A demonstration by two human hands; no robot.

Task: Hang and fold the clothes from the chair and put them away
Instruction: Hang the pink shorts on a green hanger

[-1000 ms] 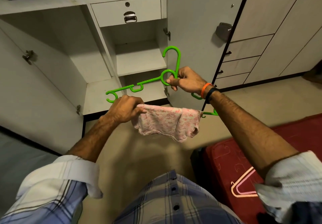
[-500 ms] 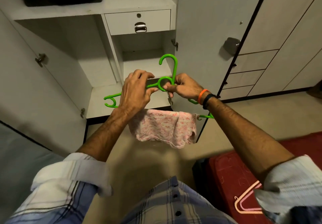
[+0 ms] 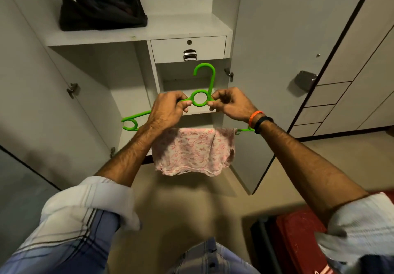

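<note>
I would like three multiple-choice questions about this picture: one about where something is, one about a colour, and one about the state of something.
1. Where does the pink cloth hang?
A. over the lower bar of the hanger
B. on the drawer handle
C. on the top shelf

2. What colour is the hanger?
A. white
B. green
C. black

3. How is the hanger held?
A. by the left hand alone
B. by no hand
C. by both hands, one on each side of its ring

Answers:
1. A, the cloth is draped over the bar below the two hands.
2. B, its hook, ring and arms are bright green.
3. C, the left hand and the right hand each pinch it beside the ring.
</note>
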